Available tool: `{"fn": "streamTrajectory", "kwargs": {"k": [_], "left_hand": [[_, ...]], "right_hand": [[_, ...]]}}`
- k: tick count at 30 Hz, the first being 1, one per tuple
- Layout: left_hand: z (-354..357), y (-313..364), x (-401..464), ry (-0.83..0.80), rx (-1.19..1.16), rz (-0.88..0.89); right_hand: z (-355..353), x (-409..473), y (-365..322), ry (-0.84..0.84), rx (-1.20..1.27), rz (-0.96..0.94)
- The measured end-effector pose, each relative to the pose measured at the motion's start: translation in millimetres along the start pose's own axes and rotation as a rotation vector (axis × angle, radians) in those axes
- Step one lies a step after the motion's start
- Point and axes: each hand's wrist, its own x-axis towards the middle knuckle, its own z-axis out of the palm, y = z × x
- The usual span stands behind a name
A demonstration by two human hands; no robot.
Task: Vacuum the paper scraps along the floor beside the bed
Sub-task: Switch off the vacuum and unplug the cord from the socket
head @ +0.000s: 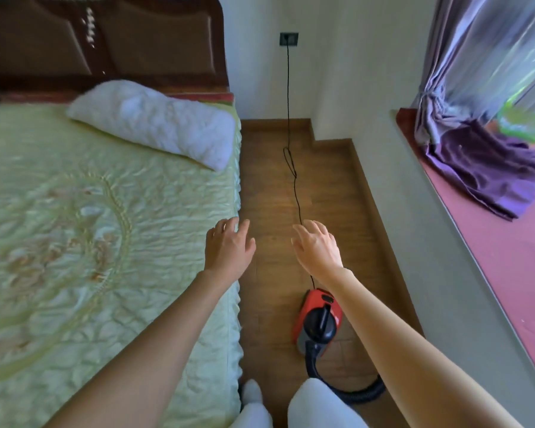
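A small red and black vacuum cleaner (317, 319) stands on the wooden floor (269, 193) between the bed (105, 242) and the wall. Its black hose (352, 393) curls behind my right leg. Its black cord (292, 168) runs along the floor to a wall socket (288, 39). My left hand (229, 245) is stretched forward over the bed's edge, fingers relaxed, holding nothing. My right hand (317, 244) reaches out above the cord, fingers loosely spread and empty. No paper scraps are visible on the floor strip.
A white pillow (155, 122) lies on the green quilted bedspread below a dark headboard (105, 41). A window ledge (491, 257) with a purple curtain (488, 168) bounds the right side. My legs in white trousers (315, 406) stand at the bottom.
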Motion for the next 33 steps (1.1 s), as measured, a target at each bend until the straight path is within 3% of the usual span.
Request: {"fn": "streamTrajectory", "kwargs": {"k": [13,21,33], "left_hand": [[-36.9,-11.6,161.4,0.054,0.036,0.081],[-61.4,10.3,352.5,0.131,0.053,0.110],[-38.6,-27.8,582.5,0.048,0.118,-0.024]], "right_hand": [[-49.5,145.4,-2.6,0.139,0.034,0.018],[-104.8,330.3,28.4,0.192,0.022,-0.003],[-131.0,567.2,46.8,0.108,-0.003,-0.033]]}}
